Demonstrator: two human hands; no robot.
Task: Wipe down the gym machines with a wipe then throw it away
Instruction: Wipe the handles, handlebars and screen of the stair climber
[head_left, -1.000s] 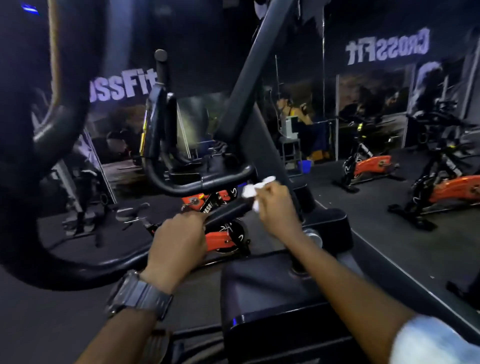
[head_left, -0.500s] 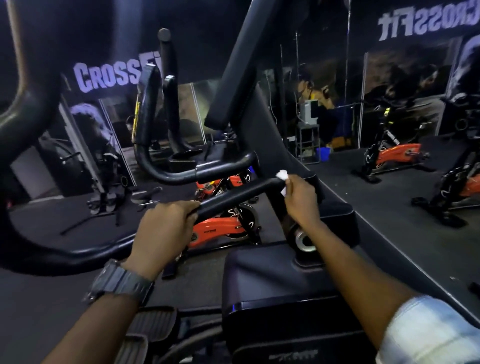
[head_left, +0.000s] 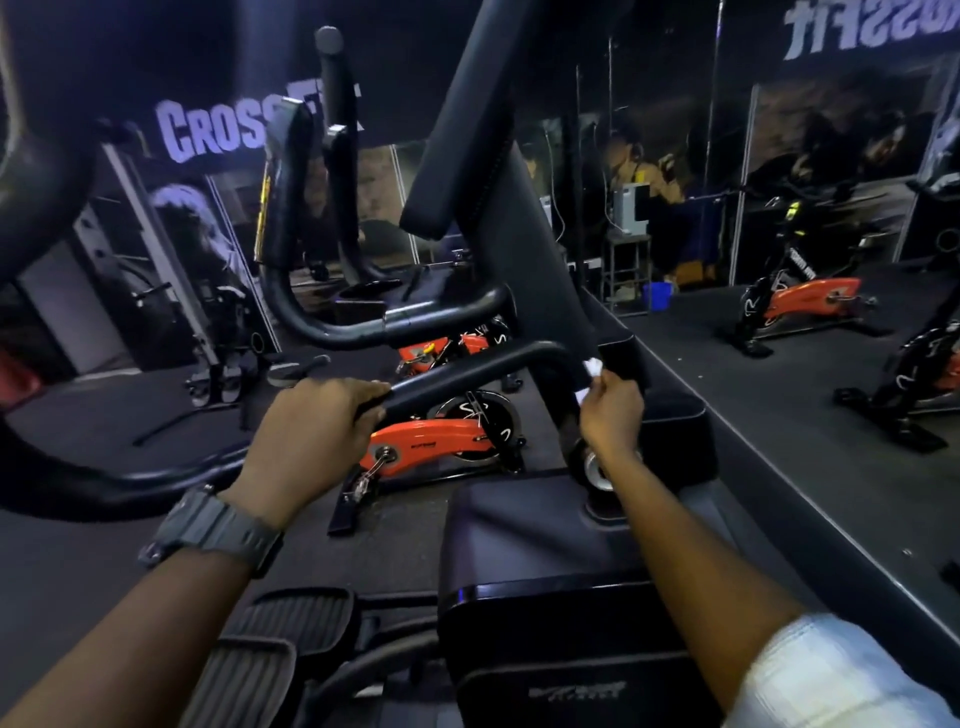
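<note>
A black exercise machine fills the middle of the head view, with a curved black handlebar (head_left: 467, 371) running from lower left to its centre column (head_left: 524, 280). My left hand (head_left: 317, 426), a dark watch on its wrist, grips the handlebar near its middle. My right hand (head_left: 610, 415) pinches a small white wipe (head_left: 589, 376) and presses it against the bar's end where it meets the column. Most of the wipe is hidden behind my fingers.
Ribbed black pedals (head_left: 270, 649) and the machine's dark housing (head_left: 545, 561) lie below my arms. Orange spin bikes stand beyond the bar (head_left: 436, 441) and at the right (head_left: 810, 296). A blue bucket (head_left: 655, 296) sits by the mirrored far wall. A second thick black bar (head_left: 41, 197) curves at the left.
My right hand has slid the wipe to the right along the handlebar, up to the column. My left hand keeps its grip. The camera has dipped down and moved closer.
</note>
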